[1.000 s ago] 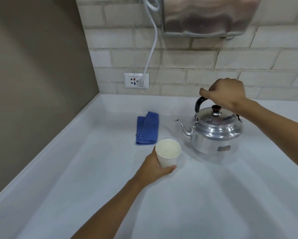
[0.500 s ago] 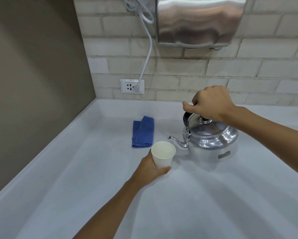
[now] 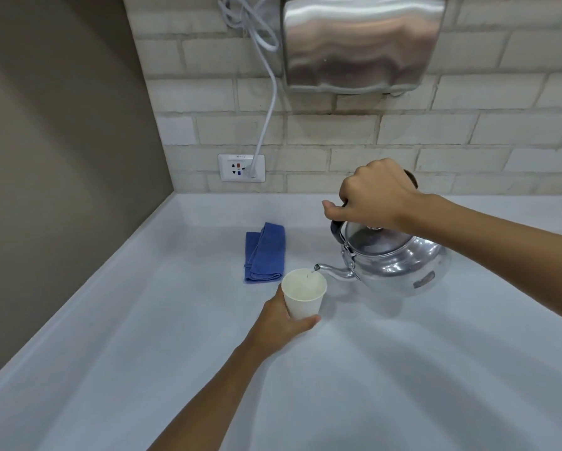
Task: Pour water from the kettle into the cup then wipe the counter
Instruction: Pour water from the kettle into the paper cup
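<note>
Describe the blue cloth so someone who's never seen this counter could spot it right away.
Find the wall socket on the brick back wall, then drop straight down onto the white counter. The cloth lies there folded flat, just behind the paper cup and left of the kettle. It is the only blue, soft thing there, and neither hand touches it.

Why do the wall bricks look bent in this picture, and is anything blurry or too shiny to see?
Head view: the wide lens bows the bricks near the edges; the kettle and the metal box on the wall show bright smeared reflections; soft shadows lie on the counter; the cup and cloth look sharp.
</note>
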`<move>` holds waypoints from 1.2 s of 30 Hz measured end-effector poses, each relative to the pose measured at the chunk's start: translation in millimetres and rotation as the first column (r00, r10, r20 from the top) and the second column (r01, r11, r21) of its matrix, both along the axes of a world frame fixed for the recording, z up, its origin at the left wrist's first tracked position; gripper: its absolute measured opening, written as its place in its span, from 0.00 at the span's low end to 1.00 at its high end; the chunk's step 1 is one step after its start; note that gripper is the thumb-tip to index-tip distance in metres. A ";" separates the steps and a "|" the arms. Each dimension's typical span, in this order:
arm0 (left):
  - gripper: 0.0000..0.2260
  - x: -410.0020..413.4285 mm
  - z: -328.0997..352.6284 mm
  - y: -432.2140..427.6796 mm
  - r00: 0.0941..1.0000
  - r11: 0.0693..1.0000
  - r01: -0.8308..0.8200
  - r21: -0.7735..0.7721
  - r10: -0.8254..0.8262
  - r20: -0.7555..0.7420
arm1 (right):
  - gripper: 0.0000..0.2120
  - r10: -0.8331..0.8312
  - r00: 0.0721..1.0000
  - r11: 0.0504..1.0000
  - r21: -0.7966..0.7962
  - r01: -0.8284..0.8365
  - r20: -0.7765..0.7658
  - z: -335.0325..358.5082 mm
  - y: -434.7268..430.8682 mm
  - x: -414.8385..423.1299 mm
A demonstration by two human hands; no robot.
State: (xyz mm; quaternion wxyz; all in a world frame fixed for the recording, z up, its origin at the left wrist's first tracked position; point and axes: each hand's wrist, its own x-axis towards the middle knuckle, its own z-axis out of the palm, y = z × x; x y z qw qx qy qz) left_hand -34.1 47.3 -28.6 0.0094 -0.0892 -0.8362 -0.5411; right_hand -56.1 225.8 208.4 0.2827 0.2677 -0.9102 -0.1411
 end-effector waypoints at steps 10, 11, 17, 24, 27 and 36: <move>0.37 -0.3 -0.2 -0.3 1.000 1.000 -0.001 -0.005 0.001 -0.011 | 0.29 0.007 1.000 0.998 0.067 -0.006 -0.021 4.9 -5.7 1.3; 0.37 -0.3 -0.2 -0.6 1.000 1.000 -0.002 -0.008 0.002 -0.013 | 0.29 0.007 1.000 0.998 0.069 -0.006 -0.020 5.5 -6.0 1.5; 0.38 -0.9 -0.5 -0.6 1.000 1.000 0.004 -0.007 -0.004 -0.016 | 0.29 0.003 1.000 0.997 0.078 -0.002 -0.013 8.0 -6.8 2.6; 0.37 -0.8 -0.1 -0.9 1.000 1.000 -0.001 -0.010 0.001 -0.012 | 0.29 0.010 1.000 0.997 0.081 -0.010 0.000 8.8 -7.4 2.7; 0.37 -0.9 0.0 -0.7 1.000 1.000 -0.003 -0.006 0.003 -0.014 | 0.28 0.010 1.000 0.997 0.079 -0.010 -0.005 9.3 -7.6 2.7; 0.38 -0.2 1.2 -0.8 1.000 1.000 0.000 -0.003 0.000 -0.010 | 0.28 0.007 1.000 0.997 0.075 -0.007 0.000 8.7 -6.0 2.2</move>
